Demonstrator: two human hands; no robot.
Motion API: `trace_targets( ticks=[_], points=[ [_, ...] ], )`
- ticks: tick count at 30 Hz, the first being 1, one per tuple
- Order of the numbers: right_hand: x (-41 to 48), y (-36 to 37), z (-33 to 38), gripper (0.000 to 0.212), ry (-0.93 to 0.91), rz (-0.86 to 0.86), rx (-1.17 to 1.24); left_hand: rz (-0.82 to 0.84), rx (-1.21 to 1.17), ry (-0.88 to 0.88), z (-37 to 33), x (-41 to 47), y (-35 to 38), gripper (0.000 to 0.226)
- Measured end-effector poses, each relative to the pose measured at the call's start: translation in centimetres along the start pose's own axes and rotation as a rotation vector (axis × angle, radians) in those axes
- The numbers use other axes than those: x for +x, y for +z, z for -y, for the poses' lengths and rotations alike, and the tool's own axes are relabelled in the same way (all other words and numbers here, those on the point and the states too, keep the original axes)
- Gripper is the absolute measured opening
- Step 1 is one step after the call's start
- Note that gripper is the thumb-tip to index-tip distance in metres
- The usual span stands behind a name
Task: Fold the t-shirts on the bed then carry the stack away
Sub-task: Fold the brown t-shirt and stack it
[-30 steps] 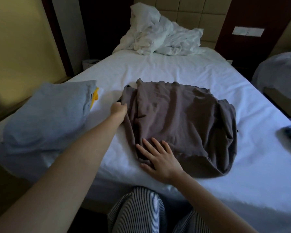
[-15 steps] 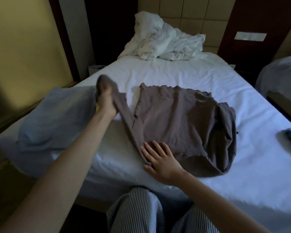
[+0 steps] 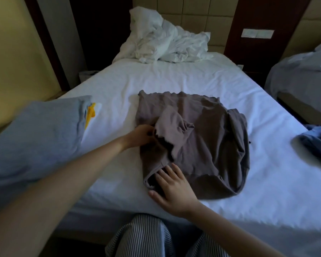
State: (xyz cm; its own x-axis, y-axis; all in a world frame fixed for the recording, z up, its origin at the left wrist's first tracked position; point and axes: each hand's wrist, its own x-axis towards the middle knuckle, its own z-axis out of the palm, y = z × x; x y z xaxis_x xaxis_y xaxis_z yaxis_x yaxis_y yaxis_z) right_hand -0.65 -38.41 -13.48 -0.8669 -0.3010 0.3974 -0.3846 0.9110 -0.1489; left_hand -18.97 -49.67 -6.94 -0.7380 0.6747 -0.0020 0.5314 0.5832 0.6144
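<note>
Lying in the middle of the frame, the brown t-shirt (image 3: 208, 145) is spread on the white bed (image 3: 174, 80), its left side doubled inward so that a sleeve flap (image 3: 172, 125) rests across the chest. The left hand (image 3: 141, 135) pinches the wavy edge of that flap between curled fingers and thumb, just left of centre. The right hand (image 3: 172, 186), lower centre, lies flat with straight fingers on the shirt's near left corner, pressing it to the sheet and gripping nothing.

The cloth looks thin, light and limp. It wrinkles freely, will sag from any single hold and should slide easily over the sheet. I judge it best taken at two points along an edge or fold, with a flat palm pinning the rest. The right side of the shirt is bunched and appears not yet folded in.

At the left of the frame a grey t-shirt (image 3: 41, 138) sits folded, with a yellow patch (image 3: 91, 114) showing beside it. A blue garment (image 3: 319, 143) lies at the right edge, well apart. A crumpled white duvet (image 3: 165, 45) fills the top centre, and striped trousers (image 3: 146, 238) show at the bottom.
</note>
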Motion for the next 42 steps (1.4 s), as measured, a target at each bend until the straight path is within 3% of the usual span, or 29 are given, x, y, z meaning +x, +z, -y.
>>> trace_targets(
  ticks=[2, 4, 5, 7, 10, 13, 15, 17, 19, 20, 21, 22, 24, 28, 31, 33, 37, 42],
  points=[
    [-0.8, -0.4, -0.1, 0.045, 0.04, -0.215, 0.067, -0.14, -0.177, -0.006, 0.1, -0.4, 0.1, 0.027],
    [-1.2, -0.6, -0.3, 0.033, 0.112, -0.37, 0.14, -0.245, -0.146, -0.009, -0.4, 0.3, 0.3, 0.029],
    [-1.2, -0.5, -0.5, 0.029, 0.149, -0.391, 0.162, -0.257, -0.039, 0.116, -0.5, 0.6, 0.6, 0.036],
    [-0.8, -0.2, -0.6, 0.037, 0.201, -0.327, 0.164, -0.289, 0.091, 0.221, -0.9, 0.7, 0.3, 0.066],
    [0.0, 0.2, -0.7, 0.052, 0.19, -0.116, 0.073, -0.012, 0.098, 0.122, -1.9, 1.4, -1.6, 0.022],
    [0.2, 0.5, -0.8, 0.06, 0.209, 0.014, -0.029, 0.037, 0.067, 0.104, -3.4, 3.5, -4.2, 0.038],
    [0.3, 0.5, -0.7, 0.059, 0.201, 0.04, -0.082, -0.048, 0.022, 0.108, -4.9, 6.1, -5.5, 0.035],
    [0.3, 0.6, -0.7, 0.054, 0.181, 0.054, -0.116, -0.162, -0.186, 0.037, -7.0, 9.9, -6.6, 0.018],
    [0.3, 0.8, -0.9, 0.05, 0.176, 0.062, -0.102, -0.206, -0.618, -0.059, -9.4, 13.5, -7.0, 0.012],
    [0.4, 0.9, -1.0, 0.05, 0.177, 0.069, -0.089, -0.166, -0.759, -0.063, -10.4, 15.0, -7.0, 0.017],
    [0.4, 1.1, -1.1, 0.05, 0.177, 0.071, -0.083, -0.129, -0.838, -0.058, -11.1, 16.3, -6.8, 0.044],
    [0.4, 1.2, -1.2, 0.049, 0.176, 0.067, -0.078, -0.098, -0.821, -0.065, -11.5, 17.2, -6.0, 0.067],
    [0.4, 1.4, -1.3, 0.05, 0.175, 0.062, -0.069, -0.09, -0.619, -0.068, -11.0, 18.6, -4.5, 0.079],
    [0.6, 1.6, -1.1, 0.048, 0.179, 0.074, -0.078, -0.255, -0.06, 0.011, -8.2, 17.4, -1.9, 0.04],
    [0.7, 1.5, -1.1, 0.049, 0.174, 0.097, -0.078, -0.123, 0.211, 0.04, -4.3, 14.0, 2.6, 0.04],
    [0.7, 1.5, -1.2, 0.049, 0.169, 0.122, -0.047, 0.016, 0.449, -0.053, -1.7, 11.6, 5.6, 0.047],
    [0.6, 1.1, -1.1, 0.054, 0.155, 0.188, 0.015, -0.049, 0.44, -0.122, -1.3, 10.7, 6.6, 0.048],
    [0.3, -0.9, -1.0, 0.056, 0.195, 0.05, 0.252, -0.014, 0.409, -0.127, -2.0, 7.1, 7.1, 0.048]
  ],
)
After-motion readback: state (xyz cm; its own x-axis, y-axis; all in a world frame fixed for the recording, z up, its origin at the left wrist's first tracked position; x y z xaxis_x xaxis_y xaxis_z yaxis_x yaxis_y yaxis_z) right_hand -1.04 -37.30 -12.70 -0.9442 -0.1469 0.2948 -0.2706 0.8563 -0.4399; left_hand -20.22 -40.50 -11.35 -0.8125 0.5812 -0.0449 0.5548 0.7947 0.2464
